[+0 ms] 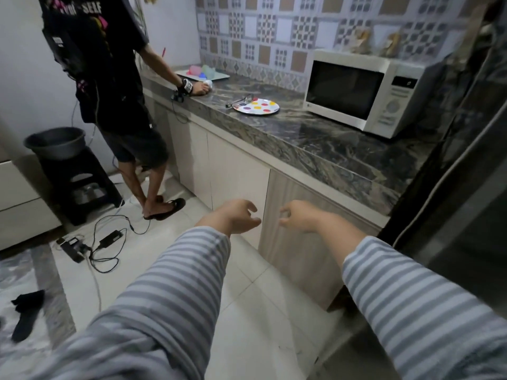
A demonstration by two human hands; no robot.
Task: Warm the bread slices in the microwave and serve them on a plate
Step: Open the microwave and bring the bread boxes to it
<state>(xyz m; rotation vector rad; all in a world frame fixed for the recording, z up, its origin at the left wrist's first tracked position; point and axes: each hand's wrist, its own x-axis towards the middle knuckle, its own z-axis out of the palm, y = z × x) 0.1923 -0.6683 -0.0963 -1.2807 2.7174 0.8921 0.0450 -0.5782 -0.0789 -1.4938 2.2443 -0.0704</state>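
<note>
left hand (237, 216) held out, fingers relaxed, nothing held | right hand (297, 216) likewise | plate (256, 106) seen beside shut microwave (362, 91) on tabletop (315, 133)

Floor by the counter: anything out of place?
Yes. A power strip with loose tangled cables lies on the tiles by the other person's feet, and a dark cloth lies crumpled on the left. Possible trip hazards.

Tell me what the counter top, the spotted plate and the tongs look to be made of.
Counter top: polished dark stone, likely granite, veined and glossy.
Plate: probably melamine or plastic, white with printed coloured dots; could be glazed ceramic.
Tongs: apparently metal, thin and shiny; too small to confirm.
</note>
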